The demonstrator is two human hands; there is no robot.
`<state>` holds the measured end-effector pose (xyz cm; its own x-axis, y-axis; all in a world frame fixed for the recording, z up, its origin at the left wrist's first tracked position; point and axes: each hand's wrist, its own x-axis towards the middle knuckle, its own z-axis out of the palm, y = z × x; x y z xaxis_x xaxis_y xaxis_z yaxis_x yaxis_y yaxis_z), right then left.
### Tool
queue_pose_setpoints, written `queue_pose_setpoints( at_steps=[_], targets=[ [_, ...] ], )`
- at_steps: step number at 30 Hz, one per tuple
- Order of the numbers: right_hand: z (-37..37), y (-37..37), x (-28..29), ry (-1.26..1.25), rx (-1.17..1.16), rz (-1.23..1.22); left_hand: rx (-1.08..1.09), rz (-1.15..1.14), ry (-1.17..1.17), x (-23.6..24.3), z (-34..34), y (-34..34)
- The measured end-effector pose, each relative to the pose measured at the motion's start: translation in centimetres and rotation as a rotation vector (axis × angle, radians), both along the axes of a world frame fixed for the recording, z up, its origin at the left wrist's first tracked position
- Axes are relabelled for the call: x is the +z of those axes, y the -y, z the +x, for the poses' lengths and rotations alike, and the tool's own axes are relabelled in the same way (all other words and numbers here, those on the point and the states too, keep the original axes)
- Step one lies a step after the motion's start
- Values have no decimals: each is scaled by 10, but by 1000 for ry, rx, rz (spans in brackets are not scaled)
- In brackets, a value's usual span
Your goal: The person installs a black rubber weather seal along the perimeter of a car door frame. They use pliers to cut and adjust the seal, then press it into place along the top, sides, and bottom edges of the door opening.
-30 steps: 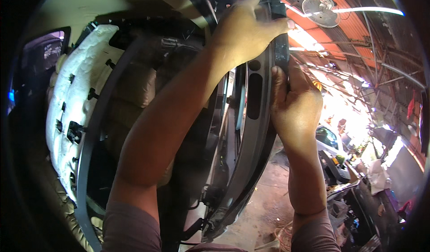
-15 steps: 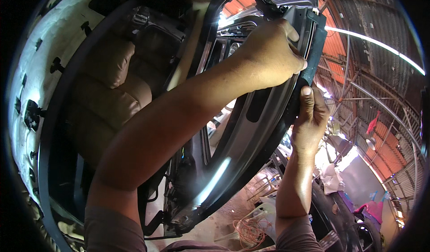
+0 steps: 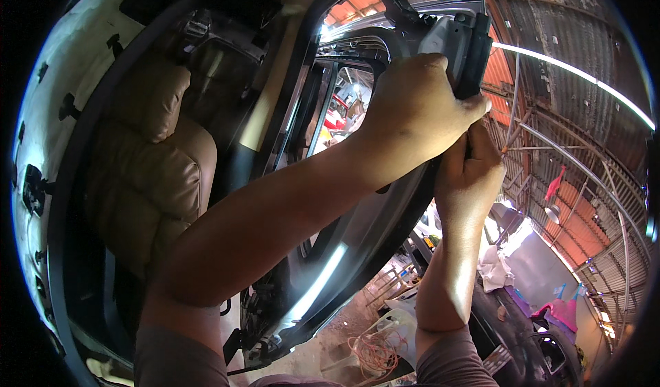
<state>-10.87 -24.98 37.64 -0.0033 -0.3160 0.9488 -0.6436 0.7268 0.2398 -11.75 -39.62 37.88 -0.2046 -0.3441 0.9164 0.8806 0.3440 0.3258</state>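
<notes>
My left hand is closed on the edge of the grey-and-black car door, just below a black trim piece at the door's top. My left thumb presses at the strip along that edge. Just below it my right hand grips the same edge strip, its fingertips partly hidden behind my left hand. A black hinged bracket joins near the door's top. My left forearm crosses in front of the door and the car's interior.
A tan leather seat is inside the car at the left, beside a white padded panel. Below right are an orange cable coil, a white chair and a dark car body. Corrugated roofing with pipes fills the upper right.
The view has tilted and shifted, showing more roof and seat. Since half a second ago my left hand has slid slightly down the door edge, and my right thumb has moved in behind it.
</notes>
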Motion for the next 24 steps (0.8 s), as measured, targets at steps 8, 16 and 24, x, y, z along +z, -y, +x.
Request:
queue_pose_setpoints(
  at_steps=[8, 16, 24],
  targets=[
    [-2, 4, -4, 26, -106, -26, 55, -41, 78, 19, 3, 3],
    [-7, -8, -11, 42, 24, 59, -1, -66, 186, 18, 8, 5],
    [-24, -26, -26, 116, 261, 126, -225, -54, 239, 20, 3, 11]
  ],
)
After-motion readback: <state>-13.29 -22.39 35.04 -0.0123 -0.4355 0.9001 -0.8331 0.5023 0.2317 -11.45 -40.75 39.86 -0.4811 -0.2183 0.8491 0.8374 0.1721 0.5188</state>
